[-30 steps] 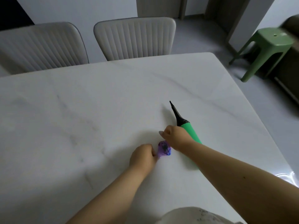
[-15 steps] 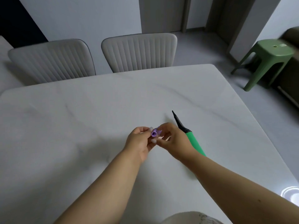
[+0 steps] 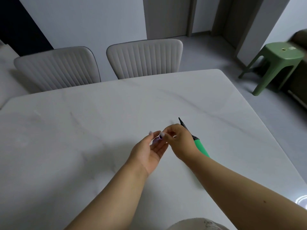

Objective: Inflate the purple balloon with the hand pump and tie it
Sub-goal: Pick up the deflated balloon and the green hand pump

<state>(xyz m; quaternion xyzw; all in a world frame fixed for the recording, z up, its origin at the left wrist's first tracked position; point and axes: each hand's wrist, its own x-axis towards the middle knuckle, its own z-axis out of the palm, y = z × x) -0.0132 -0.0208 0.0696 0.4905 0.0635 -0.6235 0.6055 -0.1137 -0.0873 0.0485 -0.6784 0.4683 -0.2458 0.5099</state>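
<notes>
Where both hands meet above the worktop (image 3: 83, 130), one purple balloon (image 3: 157, 139) shows only as a small blurred scrap. The left hand (image 3: 149, 151) pinches it with its fingers (image 3: 153, 134); the right hand (image 3: 178, 141) curls over its neck. One green hand pump (image 3: 200, 145) lies behind, half hidden. Two chairs (image 3: 144, 58), one stool (image 3: 279, 63).

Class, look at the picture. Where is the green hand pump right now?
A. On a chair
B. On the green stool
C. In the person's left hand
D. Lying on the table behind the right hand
D: the pump lies on the table, partly hidden behind the right hand.
</notes>
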